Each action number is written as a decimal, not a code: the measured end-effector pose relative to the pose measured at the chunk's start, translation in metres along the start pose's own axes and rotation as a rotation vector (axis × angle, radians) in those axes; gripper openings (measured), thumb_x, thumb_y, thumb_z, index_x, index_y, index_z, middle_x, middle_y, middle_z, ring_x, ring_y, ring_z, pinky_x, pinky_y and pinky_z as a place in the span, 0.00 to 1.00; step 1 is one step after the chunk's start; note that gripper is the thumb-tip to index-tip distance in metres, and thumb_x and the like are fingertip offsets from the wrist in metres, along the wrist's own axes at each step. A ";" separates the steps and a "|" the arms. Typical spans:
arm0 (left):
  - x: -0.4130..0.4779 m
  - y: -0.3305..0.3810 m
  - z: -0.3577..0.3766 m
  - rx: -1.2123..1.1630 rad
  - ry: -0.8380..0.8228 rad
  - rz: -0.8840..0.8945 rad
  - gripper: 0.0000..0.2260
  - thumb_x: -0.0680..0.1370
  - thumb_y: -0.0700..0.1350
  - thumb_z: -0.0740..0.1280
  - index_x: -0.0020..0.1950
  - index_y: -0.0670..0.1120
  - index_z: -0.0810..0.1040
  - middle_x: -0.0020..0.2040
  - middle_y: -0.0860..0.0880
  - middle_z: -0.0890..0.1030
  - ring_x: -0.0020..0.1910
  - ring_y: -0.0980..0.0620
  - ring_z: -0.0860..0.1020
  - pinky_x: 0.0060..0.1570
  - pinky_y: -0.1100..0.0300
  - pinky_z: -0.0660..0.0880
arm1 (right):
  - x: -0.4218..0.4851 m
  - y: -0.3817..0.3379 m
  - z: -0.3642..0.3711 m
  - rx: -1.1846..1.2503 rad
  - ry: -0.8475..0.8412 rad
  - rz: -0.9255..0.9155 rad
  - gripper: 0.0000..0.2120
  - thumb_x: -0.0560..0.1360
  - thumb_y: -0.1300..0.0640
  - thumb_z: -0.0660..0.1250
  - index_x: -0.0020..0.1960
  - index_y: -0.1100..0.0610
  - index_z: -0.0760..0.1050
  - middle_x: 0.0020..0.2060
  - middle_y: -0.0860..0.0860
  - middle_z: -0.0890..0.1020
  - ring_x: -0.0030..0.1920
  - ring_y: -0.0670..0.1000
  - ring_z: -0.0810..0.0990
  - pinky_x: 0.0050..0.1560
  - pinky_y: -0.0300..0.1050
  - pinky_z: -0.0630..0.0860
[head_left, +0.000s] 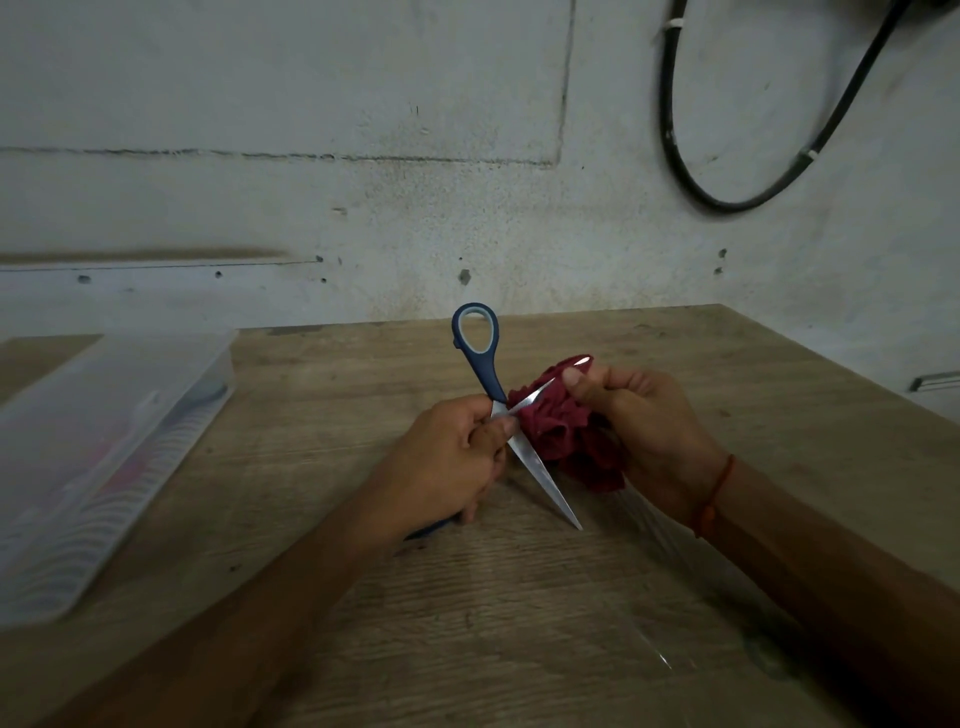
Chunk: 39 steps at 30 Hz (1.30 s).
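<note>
- The left hand (452, 457) grips a pair of blue-handled scissors (535, 462) near the pivot. Its fingers are curled together round the tool and the thumb lies against the metal.
- The scissors stand open above the wooden table (493, 639). One handle loop points up and away, and the long blade slants down to the right with its tip close over the tabletop.
- The second handle is almost wholly hidden under the left hand. Only a sliver of blue shows below the palm.
- The shorter-looking blade reaches right into a dark red ruffled fabric bundle (566, 431). Where exactly it meets the folds is hard to make out.
- The right hand (644, 426) holds that bundle just beside the scissors, at the middle of the table and raised off it. Thumb and fingers are clamped on the cloth, with the fingertips buried behind the ruffles.
- Whether the bundle is cloth, ribbon or paper cannot be told in the dim light.
- A red thread (714, 493) circles the right wrist.
- A faint glossy sheet (670, 613) seems to lie on the table under the right forearm. Its edges are barely visible.
- A translucent plastic box (104, 441) sits at the left, cut off by the frame, with its contents blurred to streaks of colour.
- A black cable (675, 156) loops on the wall, its upper part out of view.
</note>
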<state>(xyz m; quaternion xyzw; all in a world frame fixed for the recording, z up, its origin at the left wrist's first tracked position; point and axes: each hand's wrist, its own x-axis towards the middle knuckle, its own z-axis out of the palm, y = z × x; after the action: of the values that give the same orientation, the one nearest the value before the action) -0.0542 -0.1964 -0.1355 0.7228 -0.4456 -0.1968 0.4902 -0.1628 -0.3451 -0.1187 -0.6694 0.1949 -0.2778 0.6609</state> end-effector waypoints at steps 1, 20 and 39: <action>0.000 -0.001 0.000 -0.002 0.004 -0.006 0.12 0.83 0.49 0.61 0.41 0.50 0.76 0.24 0.54 0.73 0.21 0.52 0.70 0.26 0.54 0.72 | -0.001 0.000 0.001 -0.007 0.003 0.014 0.17 0.76 0.59 0.66 0.51 0.75 0.76 0.49 0.70 0.82 0.51 0.68 0.81 0.49 0.51 0.81; 0.004 -0.006 -0.001 0.052 0.152 0.023 0.13 0.83 0.49 0.61 0.45 0.42 0.77 0.28 0.49 0.74 0.22 0.49 0.72 0.25 0.56 0.71 | 0.004 -0.008 -0.016 -0.024 -0.129 0.091 0.12 0.76 0.56 0.66 0.53 0.63 0.82 0.44 0.58 0.86 0.43 0.55 0.86 0.35 0.42 0.81; 0.000 0.002 -0.001 0.093 0.127 0.054 0.11 0.83 0.48 0.62 0.41 0.54 0.75 0.26 0.54 0.76 0.21 0.52 0.73 0.23 0.56 0.74 | 0.000 -0.004 0.014 -0.206 -0.132 0.076 0.07 0.73 0.59 0.71 0.45 0.63 0.84 0.39 0.56 0.87 0.37 0.49 0.85 0.35 0.37 0.79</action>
<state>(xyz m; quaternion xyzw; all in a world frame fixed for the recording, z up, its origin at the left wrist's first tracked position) -0.0536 -0.1961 -0.1335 0.7434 -0.4419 -0.1164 0.4885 -0.1544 -0.3342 -0.1139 -0.7425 0.2038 -0.1866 0.6102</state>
